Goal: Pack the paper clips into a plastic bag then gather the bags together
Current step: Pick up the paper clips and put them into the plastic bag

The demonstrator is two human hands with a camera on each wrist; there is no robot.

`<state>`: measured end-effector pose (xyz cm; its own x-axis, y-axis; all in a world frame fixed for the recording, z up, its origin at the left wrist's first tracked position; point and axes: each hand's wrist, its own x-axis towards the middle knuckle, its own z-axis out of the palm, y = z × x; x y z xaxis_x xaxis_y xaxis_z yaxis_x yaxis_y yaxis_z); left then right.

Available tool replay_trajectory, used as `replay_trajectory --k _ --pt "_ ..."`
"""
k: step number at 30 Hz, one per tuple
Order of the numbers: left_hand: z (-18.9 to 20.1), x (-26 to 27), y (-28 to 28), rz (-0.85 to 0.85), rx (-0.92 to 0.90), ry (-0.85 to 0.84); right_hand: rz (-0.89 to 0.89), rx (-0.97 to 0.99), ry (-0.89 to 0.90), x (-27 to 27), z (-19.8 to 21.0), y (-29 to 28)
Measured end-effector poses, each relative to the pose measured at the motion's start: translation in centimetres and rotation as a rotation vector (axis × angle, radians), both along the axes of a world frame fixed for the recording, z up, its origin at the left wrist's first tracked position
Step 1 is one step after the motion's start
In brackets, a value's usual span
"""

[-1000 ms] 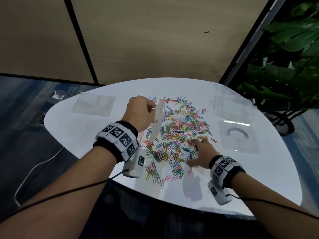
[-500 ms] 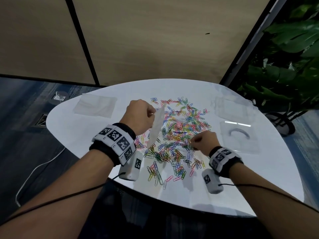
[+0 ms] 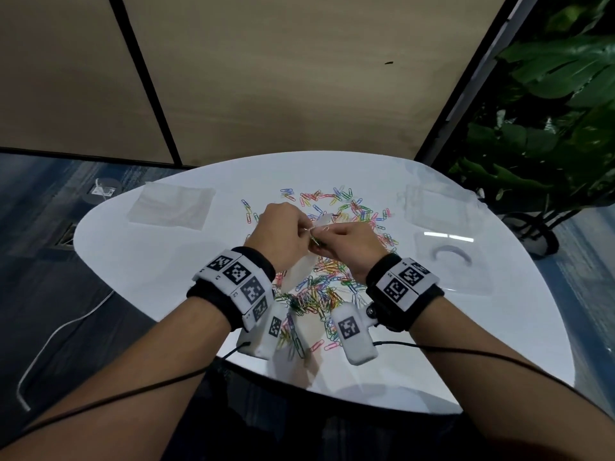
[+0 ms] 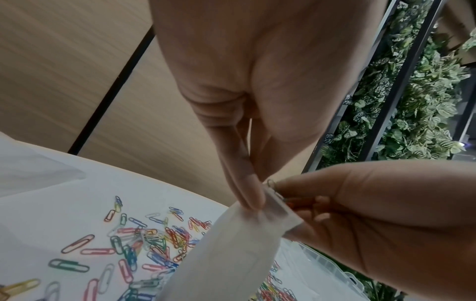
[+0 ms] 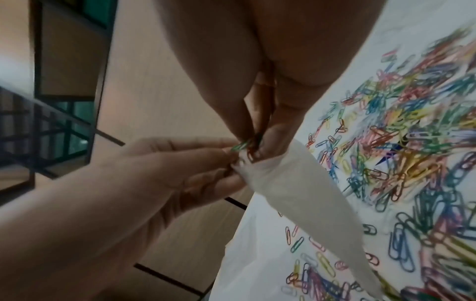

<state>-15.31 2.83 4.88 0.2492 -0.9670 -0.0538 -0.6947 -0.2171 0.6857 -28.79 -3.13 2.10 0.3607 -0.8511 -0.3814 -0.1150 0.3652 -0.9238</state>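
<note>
Several coloured paper clips (image 3: 332,281) lie scattered over the middle of the white table (image 3: 166,261). My left hand (image 3: 304,232) pinches the top edge of a small translucent plastic bag (image 3: 298,272), which hangs down above the pile. My right hand (image 3: 321,239) pinches a few paper clips (image 5: 247,145) right at the bag's mouth. In the left wrist view my left hand (image 4: 253,201) grips the bag (image 4: 231,254) by its rim, and the right hand (image 4: 360,213) touches that rim. In the right wrist view the right hand (image 5: 253,142) pushes the clips against the bag (image 5: 309,203).
A flat stack of empty bags (image 3: 171,207) lies at the table's far left. Clear plastic packaging (image 3: 432,211) and a clear lid (image 3: 449,261) sit at the right. A leafy plant (image 3: 549,128) stands beyond the right edge. A cable (image 3: 60,331) runs over the floor at left.
My right hand closed on paper clips in the pile, lifted off the table and moved left up to the bag's mouth. My left hand kept holding the bag.
</note>
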Motion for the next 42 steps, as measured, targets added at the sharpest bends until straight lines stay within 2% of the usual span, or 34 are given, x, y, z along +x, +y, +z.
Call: replay_trajectory --k 2,5,8,9,11,14,16,18,20,23,25,28,31,36,39,42 --pt "-0.1 -0.1 -0.1 0.006 -0.011 0.016 0.018 -0.044 0.077 0.5 -0.6 -0.1" --pt "-0.2 -0.1 -0.2 0.015 -0.016 0.006 0.146 -0.164 0.259 0.8 -1.2 -0.2" --pt "0.0 -0.2 -0.2 0.028 -0.035 0.026 0.283 -0.520 0.569 0.6 -0.8 -0.1" --pt "0.1 -0.3 -0.1 0.024 -0.038 0.030 0.321 -0.641 0.633 0.6 -0.6 0.0" --pt "0.3 -0.4 0.0 0.012 -0.037 0.007 0.415 -0.744 0.667 0.6 0.3 0.4" --pt "0.5 0.0 0.0 0.033 -0.054 -0.010 0.464 -0.727 0.555 0.1 0.9 0.3" --pt "0.8 0.5 0.0 0.066 -0.079 0.004 0.336 -0.604 0.328 -1.1 1.1 0.0" --pt "1.1 1.1 0.3 0.084 -0.086 0.001 0.207 -0.518 0.234 -2.8 0.7 -0.4" --pt "1.4 1.6 0.7 0.084 -0.088 -0.016 0.222 -0.514 0.410 -4.8 -0.6 -0.7" --pt "1.8 2.7 1.7 0.106 -0.094 -0.026 0.547 -0.343 0.959 -8.0 -3.8 -0.5" --pt "2.2 3.7 2.4 0.116 -0.093 -0.034 0.657 -0.213 1.141 -9.3 -5.8 0.8" --pt "2.8 5.3 3.7 0.130 -0.104 -0.040 0.690 -0.292 1.187 -9.3 -7.8 2.6" --pt "3.1 6.5 4.8 0.148 -0.096 -0.056 0.685 -0.495 1.094 -7.7 -8.9 3.5" --pt "2.7 8.0 6.1 0.146 -0.061 -0.087 0.789 -0.742 1.097 -4.5 -8.9 3.9" --pt "2.2 8.6 6.5 0.141 -0.022 -0.104 0.773 -0.790 1.104 -3.1 -8.8 3.4" --pt "2.0 8.9 6.6 0.117 0.013 -0.111 0.684 -0.722 1.111 -2.8 -8.4 2.4"
